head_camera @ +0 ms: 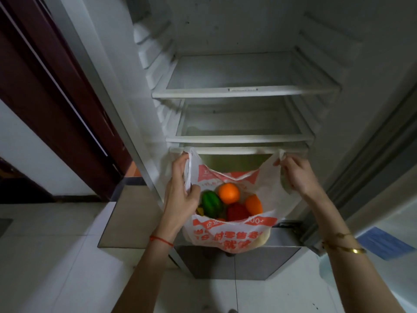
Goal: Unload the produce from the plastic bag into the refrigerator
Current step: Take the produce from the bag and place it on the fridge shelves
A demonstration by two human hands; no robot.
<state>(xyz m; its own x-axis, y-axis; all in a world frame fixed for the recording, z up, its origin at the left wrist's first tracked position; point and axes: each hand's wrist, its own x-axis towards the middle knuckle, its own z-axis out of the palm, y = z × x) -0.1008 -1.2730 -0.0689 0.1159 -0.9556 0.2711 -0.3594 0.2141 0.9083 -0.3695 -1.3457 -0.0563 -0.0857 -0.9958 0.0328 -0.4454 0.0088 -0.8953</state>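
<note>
A white plastic bag (228,236) with red print hangs open in front of the open refrigerator (246,91). My left hand (180,195) grips its left handle, and my right hand (297,175) grips its right handle, spreading the mouth wide. Inside lie an orange (228,193), a green pepper (211,203), a red pepper (237,212) and a second orange piece of produce (254,204). Something yellow shows beside the green pepper, mostly hidden by my left hand. The bag hangs level with the fridge's lowest compartment.
Two glass shelves (239,138) sit bare inside the fridge, above a lower drawer space (234,161). The fridge door (372,154) stands open at right. A dark red door frame (56,105) is at left. A blue sheet (383,242) lies on the white tiled floor.
</note>
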